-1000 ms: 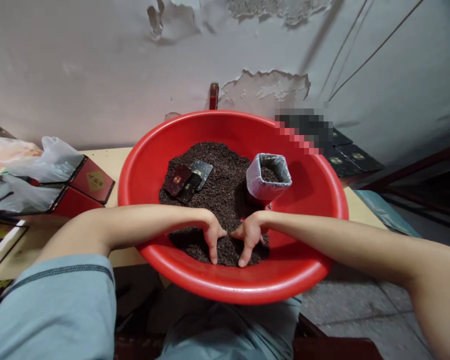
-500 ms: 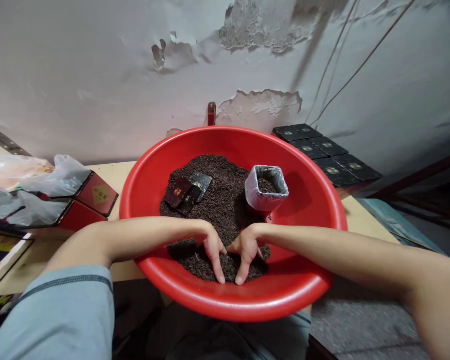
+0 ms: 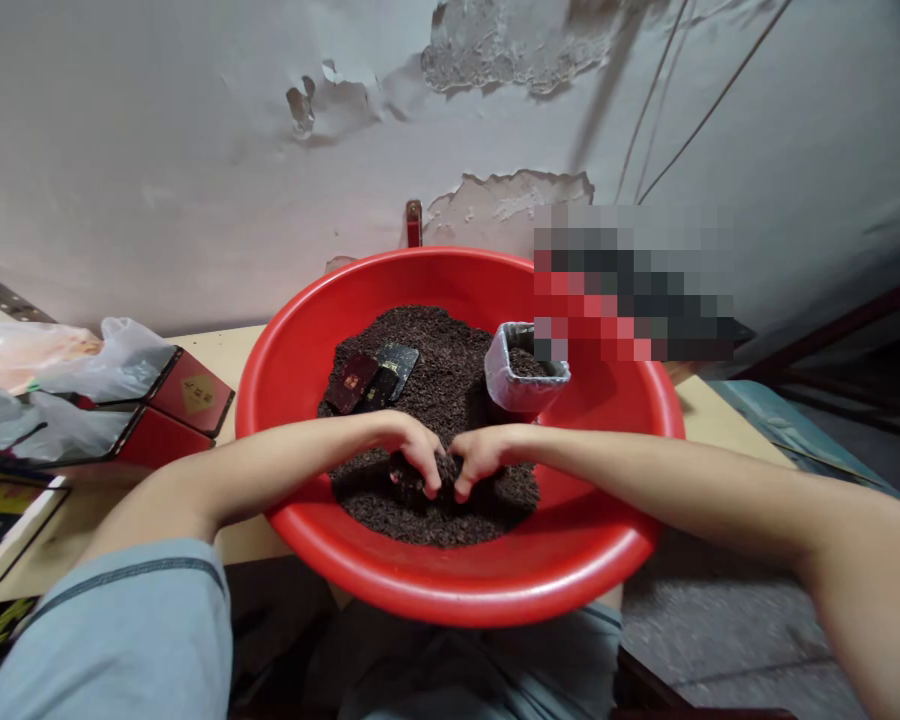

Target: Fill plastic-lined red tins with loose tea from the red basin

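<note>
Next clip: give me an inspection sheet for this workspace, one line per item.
Surface: pale table against the wall, under the basin.
Job's things: red basin holding dark loose tea; grey pouch upright in it, part filled; three small packets lying on the tea.
Clutter: red boxes, plastic bags at left.
Hands: left hand and right hand cupped together, scooping tea.
Cables: two thin wires on the wall.
Surroundings: peeling wall.
</note>
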`<state>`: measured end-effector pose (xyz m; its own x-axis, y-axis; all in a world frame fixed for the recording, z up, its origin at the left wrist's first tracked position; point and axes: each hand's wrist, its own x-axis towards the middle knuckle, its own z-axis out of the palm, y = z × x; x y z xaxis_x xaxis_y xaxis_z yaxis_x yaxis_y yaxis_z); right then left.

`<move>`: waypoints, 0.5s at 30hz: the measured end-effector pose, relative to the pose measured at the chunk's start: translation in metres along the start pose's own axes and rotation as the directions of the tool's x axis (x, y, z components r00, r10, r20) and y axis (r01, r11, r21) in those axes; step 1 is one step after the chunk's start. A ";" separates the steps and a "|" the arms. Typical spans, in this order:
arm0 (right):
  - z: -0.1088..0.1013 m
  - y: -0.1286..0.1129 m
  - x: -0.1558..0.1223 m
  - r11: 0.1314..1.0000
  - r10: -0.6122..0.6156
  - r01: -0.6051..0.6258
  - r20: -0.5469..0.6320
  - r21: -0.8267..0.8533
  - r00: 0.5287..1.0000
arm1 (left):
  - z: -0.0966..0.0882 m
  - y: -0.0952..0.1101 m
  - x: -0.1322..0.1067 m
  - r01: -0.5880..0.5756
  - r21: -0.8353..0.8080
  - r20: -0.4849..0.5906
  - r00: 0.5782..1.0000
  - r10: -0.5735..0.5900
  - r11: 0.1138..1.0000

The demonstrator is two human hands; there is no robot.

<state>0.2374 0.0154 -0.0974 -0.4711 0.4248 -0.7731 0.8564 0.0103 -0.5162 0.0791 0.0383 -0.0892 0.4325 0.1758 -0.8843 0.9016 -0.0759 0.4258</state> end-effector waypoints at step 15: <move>-0.105 0.023 -0.074 0.747 -0.022 0.636 -0.949 0.193 0.314 | -0.080 0.098 -0.050 -0.526 0.233 -0.900 0.201 0.386 0.818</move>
<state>0.3138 0.0796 -0.0135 0.0342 0.9924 0.1184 0.2990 0.1029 -0.9487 0.1453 0.1009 0.0119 0.4282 0.8897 0.1585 0.5119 -0.3833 0.7688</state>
